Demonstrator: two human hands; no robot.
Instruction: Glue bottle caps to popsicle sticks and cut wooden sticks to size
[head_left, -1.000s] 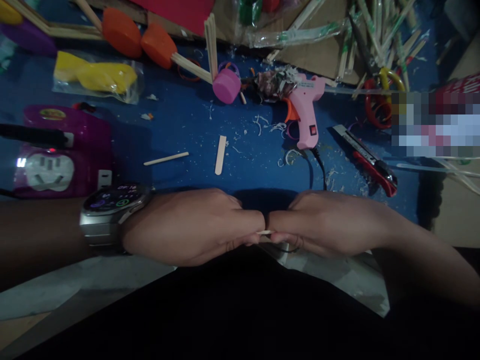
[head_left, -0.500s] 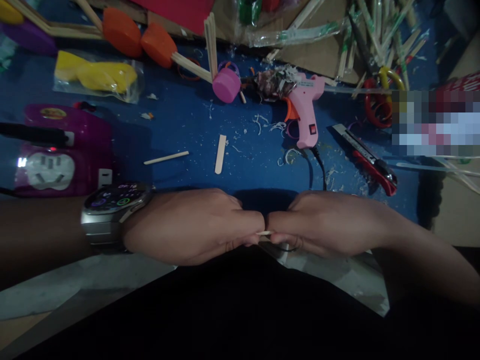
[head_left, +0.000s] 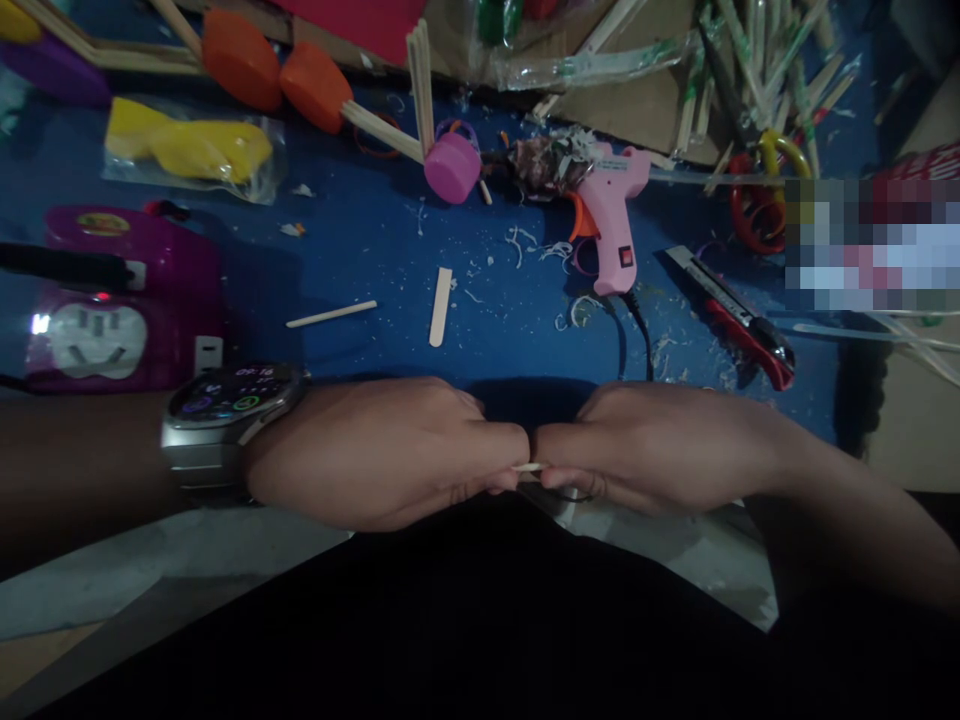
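Note:
Both hands are closed and meet knuckle to knuckle at the near edge of the blue table. Between the thumbs and fingers shows a short bit of a pale wooden stick (head_left: pixel 529 467); most of it is hidden. My left hand (head_left: pixel 397 450), below a wrist watch (head_left: pixel 232 410), pinches one end, and my right hand (head_left: pixel 645 450) pinches the other. Just beyond them lie a short piece of craft stick (head_left: pixel 441 308) with one rounded end and a thin wooden sliver (head_left: pixel 331 314).
A pink glue gun (head_left: pixel 616 215) lies beyond my right hand, its cord running toward me. A red box cutter (head_left: pixel 731 320) and scissors (head_left: pixel 757 190) lie to the right. At left stand a purple power box (head_left: pixel 135 300) and a bagged yellow item (head_left: pixel 191 150).
Almost nothing differs. The hands keep the same grip on the wooden stick, and the view has shifted very slightly.

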